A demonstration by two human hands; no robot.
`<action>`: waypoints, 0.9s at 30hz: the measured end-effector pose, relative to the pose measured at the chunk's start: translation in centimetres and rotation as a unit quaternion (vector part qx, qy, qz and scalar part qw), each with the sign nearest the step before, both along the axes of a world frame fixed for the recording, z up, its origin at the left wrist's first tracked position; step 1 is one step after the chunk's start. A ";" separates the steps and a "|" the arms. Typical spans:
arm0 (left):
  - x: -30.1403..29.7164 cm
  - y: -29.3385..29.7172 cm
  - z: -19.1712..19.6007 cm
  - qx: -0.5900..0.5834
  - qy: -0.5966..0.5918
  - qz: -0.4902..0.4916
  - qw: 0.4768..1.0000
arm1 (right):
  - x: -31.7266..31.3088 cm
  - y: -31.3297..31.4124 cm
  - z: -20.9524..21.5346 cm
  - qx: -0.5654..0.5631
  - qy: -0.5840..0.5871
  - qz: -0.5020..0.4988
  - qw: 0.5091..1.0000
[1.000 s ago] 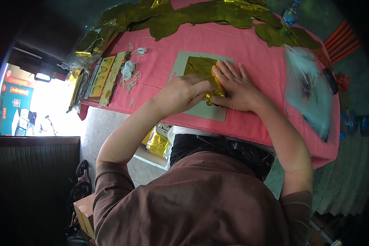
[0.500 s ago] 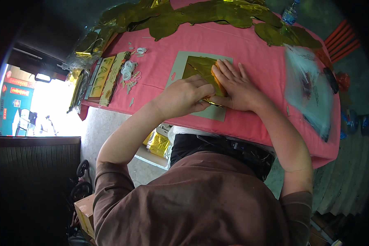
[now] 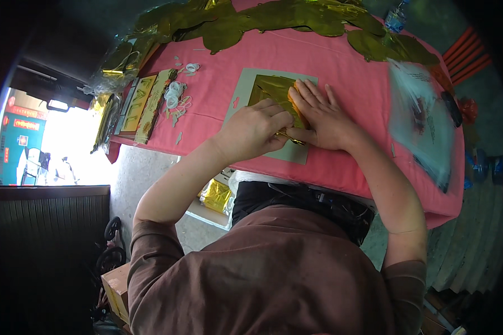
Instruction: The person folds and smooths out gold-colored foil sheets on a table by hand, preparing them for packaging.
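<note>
A shiny gold foil sheet (image 3: 271, 88) lies on a pale grey-green card (image 3: 241, 90) near the table's front edge. The card has a small pink cut-out or mark at its left side. My left hand (image 3: 257, 127) is closed, its thumb and fingers pinching the near edge of the foil. Beside it, my right hand (image 3: 331, 121) lies flat with fingers stretched over the right part of the foil and card. An orange strip shows along its index finger; whether this is foil glare cannot be told. The foil under both hands is partly hidden.
The table has a pink cloth (image 3: 341, 58). Gold foil pieces (image 3: 257, 18) spread along its far edge. White bands (image 3: 175, 96) and packaged items (image 3: 141, 106) lie at left, a clear plastic bag (image 3: 416, 114) at right. A plastic bottle (image 3: 395, 19) stands at the far right.
The left hand has shifted very slightly, still pinching the foil's near edge. The right hand stays flat in almost the same place.
</note>
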State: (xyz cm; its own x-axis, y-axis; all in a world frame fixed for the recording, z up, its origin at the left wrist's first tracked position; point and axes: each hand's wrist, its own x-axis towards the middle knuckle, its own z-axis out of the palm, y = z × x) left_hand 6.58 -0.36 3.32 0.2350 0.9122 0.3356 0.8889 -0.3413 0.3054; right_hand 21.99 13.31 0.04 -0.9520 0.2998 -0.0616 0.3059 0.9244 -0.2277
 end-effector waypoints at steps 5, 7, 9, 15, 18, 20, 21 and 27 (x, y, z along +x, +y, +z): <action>0.0 0.1 0.1 -0.011 -0.005 0.007 1.000 | 0.0 0.1 -0.1 -0.001 0.003 -0.001 1.000; -0.2 0.1 0.0 -0.018 -0.031 0.008 0.999 | 0.0 0.0 -0.1 -0.008 0.005 -0.002 1.000; -0.3 0.2 -0.1 -0.022 -0.034 0.007 0.999 | 0.0 0.0 0.0 -0.006 0.000 -0.001 1.000; -0.4 0.4 0.1 -0.039 -0.038 0.001 0.999 | 0.0 0.2 0.0 -0.013 -0.001 0.001 1.000; -0.3 0.3 0.1 -0.035 -0.030 0.003 0.999 | 0.0 0.2 0.1 -0.013 -0.009 0.003 1.000; -0.2 0.3 0.2 -0.033 -0.023 0.006 0.999 | 0.0 0.2 0.2 -0.013 -0.013 0.006 1.000; -0.1 0.3 0.4 -0.037 -0.014 0.011 0.999 | 0.0 0.1 0.3 -0.009 -0.013 0.007 1.000; 0.0 0.3 0.1 -0.036 0.016 0.018 0.999 | 0.0 0.2 0.4 -0.021 -0.010 0.010 1.000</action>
